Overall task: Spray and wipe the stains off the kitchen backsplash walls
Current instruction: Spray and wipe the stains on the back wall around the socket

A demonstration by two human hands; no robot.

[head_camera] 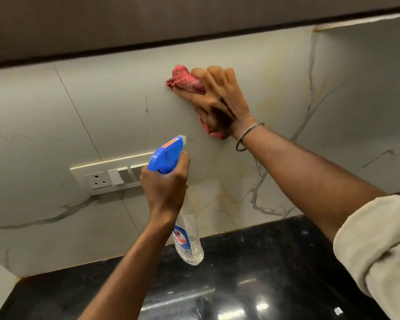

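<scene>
Red crumpled cloth (185,80) on veined marble backsplash (102,100)

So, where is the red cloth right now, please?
The red cloth is upper centre, head view, under the right hand on the backsplash, above the spray bottle.

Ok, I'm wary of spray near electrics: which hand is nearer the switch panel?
Left. The left hand, gripping the spray bottle, overlaps the right end of the switch panel. The right hand holds the red cloth against the backsplash, well above and right of it.

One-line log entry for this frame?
left hand: grips spray bottle | right hand: holds red cloth against backsplash | step: wipe
</scene>
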